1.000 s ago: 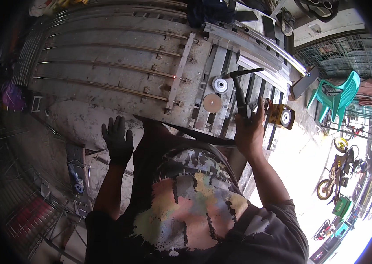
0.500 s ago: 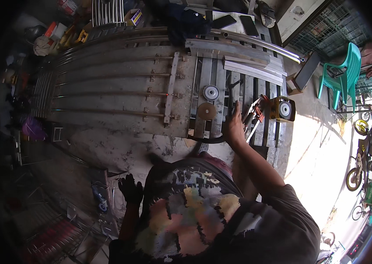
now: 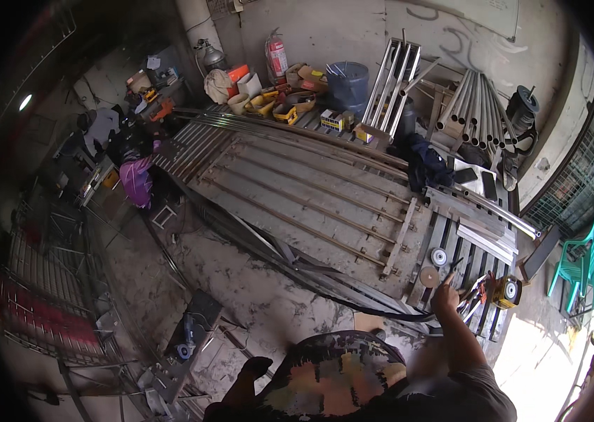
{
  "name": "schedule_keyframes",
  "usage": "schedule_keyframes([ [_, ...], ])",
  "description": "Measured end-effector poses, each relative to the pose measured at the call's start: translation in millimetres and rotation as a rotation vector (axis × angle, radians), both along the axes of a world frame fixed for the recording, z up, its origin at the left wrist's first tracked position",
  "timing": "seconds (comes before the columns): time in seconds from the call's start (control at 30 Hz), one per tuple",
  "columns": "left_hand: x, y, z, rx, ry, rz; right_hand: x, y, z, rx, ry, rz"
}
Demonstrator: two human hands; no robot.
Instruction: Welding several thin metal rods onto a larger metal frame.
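My bare right hand [image 3: 444,299] is over the slatted end of the workbench. Its index finger stretches forward and the other fingers look curled. A dark slim piece [image 3: 456,265] shows just beyond the fingertips, and a black cable [image 3: 388,314] reaches the wrist; the grip itself is hidden. Left of that hand are a brown disc [image 3: 429,276] and a grey grinding disc [image 3: 438,257]. To its right lie red-handled tools [image 3: 475,293] and a yellow-cased device [image 3: 507,291]. My left hand [image 3: 257,366], in a dark glove, hangs low beside my body, loosely open with nothing visible in it.
Long metal bars lie clamped across the workbench [image 3: 297,200]. Metal profiles [image 3: 485,245] rest at its right end. A blue bucket [image 3: 348,86] and a fire extinguisher [image 3: 276,56] stand behind. A green chair [image 3: 587,257] is right; an angle grinder [image 3: 186,341] sits lower left.
The view has lifted and turned left, bringing the back wall and more of the bench into sight. My right hand stays beside the discs, its fingers now more curled. The left still hangs low.
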State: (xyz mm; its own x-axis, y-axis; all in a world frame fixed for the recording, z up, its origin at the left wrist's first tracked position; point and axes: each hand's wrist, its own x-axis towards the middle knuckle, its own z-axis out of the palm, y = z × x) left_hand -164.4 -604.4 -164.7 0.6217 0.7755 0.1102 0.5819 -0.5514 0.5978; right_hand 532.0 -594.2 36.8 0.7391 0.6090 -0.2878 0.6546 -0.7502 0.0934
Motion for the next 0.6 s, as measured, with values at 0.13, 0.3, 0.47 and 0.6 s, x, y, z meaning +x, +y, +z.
schedule_keyframes([
  [0.13,-40,-31,-25,-0.137,-0.015,0.131,-57,42,24,-0.011,-0.07,0.17],
  [0.3,-93,-63,-60,-0.407,-0.009,0.315,-156,88,62,0.016,0.014,0.346],
  [0.47,-159,-89,-79,-0.71,0.037,0.461,-227,113,65,0.022,0.054,0.471],
  [0.6,-197,-99,-86,-0.967,0.083,0.554,-266,128,83,-0.053,0.088,0.571],
])
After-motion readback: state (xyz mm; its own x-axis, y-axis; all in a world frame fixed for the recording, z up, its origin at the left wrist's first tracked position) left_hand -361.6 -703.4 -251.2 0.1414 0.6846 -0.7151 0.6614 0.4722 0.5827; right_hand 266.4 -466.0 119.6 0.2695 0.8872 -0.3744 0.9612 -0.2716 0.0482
